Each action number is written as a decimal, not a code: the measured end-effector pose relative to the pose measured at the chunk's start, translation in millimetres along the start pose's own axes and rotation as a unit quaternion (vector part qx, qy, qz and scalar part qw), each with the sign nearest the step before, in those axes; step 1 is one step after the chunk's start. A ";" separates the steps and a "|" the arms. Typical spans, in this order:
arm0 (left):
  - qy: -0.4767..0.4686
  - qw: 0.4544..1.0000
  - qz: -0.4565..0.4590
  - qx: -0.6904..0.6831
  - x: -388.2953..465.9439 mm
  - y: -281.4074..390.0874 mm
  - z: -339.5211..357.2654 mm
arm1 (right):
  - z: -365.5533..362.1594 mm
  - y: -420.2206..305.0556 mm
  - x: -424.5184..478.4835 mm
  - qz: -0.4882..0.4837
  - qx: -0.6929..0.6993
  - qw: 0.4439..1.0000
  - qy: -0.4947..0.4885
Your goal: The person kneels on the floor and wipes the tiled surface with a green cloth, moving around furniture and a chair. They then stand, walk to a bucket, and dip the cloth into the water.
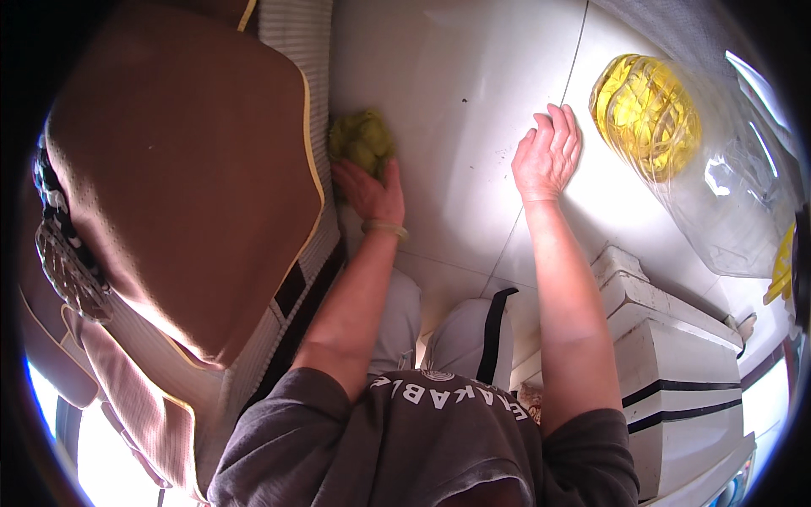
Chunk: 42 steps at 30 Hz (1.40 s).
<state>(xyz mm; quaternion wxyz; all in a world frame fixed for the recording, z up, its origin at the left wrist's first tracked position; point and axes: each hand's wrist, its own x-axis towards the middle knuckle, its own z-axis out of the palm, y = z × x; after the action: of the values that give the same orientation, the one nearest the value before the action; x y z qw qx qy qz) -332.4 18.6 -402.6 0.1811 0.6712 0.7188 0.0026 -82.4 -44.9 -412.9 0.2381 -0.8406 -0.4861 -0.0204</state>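
Observation:
My left hand (370,193), with a pale bangle (384,228) at the wrist, grips a crumpled yellow-green cloth (362,136). Thumb and fingers lie on either side of the cloth's near edge, and part of the hold is hidden. The cloth rests on the pale tiled floor (437,190), right against the ribbed fabric base of a sofa (310,70). Farther right, my right hand (550,152) is palm down on the tiles, fingers slightly apart, with nothing in it. A few dark specks (464,100) dot the floor between the hands.
A brown sofa cover (190,139) with yellow piping overhangs on the left. To the right stands a large clear plastic jug (709,190) with yellow contents (646,114) at its bottom. White furniture with black bands (684,374) is beside my right arm. My knees (469,329) are below.

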 end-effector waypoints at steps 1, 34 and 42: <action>0.008 1.000 0.010 0.017 -1.4 -4.6 3.9 | 0.2 -0.1 -1.1 0.001 0.002 1.000 -0.001; -0.115 0.923 0.243 -0.275 -3.3 55.6 -9.2 | -0.5 2.9 -5.3 0.014 0.044 0.999 0.000; -0.213 0.910 0.336 -0.114 -29.4 84.5 -14.6 | -1.2 13.8 -8.9 0.044 0.020 0.999 -0.010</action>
<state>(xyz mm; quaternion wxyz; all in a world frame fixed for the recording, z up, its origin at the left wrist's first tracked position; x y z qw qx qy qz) -253.8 2.1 -360.6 0.3932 0.8328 0.3897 0.0025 -75.5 -58.3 -419.5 0.2506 -0.8565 -0.4512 0.0077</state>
